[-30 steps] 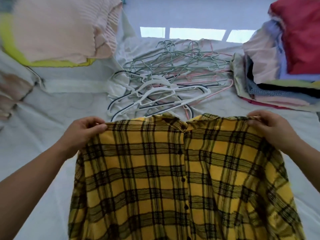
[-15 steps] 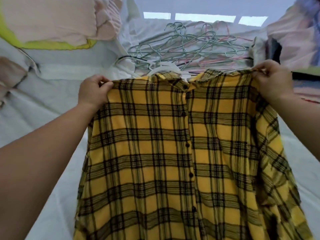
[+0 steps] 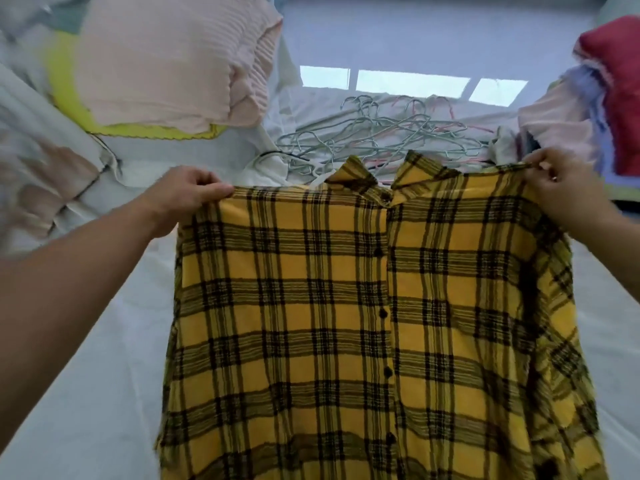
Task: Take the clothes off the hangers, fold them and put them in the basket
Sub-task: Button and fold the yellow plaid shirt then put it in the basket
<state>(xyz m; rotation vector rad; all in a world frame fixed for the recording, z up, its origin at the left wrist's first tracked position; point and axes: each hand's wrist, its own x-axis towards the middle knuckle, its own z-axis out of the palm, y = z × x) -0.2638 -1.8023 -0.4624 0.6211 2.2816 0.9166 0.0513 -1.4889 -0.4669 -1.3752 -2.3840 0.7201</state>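
A yellow and black plaid shirt hangs spread out in front of me, buttoned front facing me, collar at the top. My left hand pinches its left shoulder. My right hand pinches its right shoulder. The shirt is held up above a white sheet. Behind the collar lies a heap of empty wire and plastic hangers. At the far left sits a yellow basket holding a folded pink garment.
A stack of clothes, red on top with lilac and pink under it, sits at the far right. Crumpled white and pink fabric lies at the left edge. Bright window patches show on the floor beyond.
Both hands have kept their grip on the shoulders while raising the shirt and then bringing it down a little; the collar now stands up, and the view has swung, showing the basket and the pile again.
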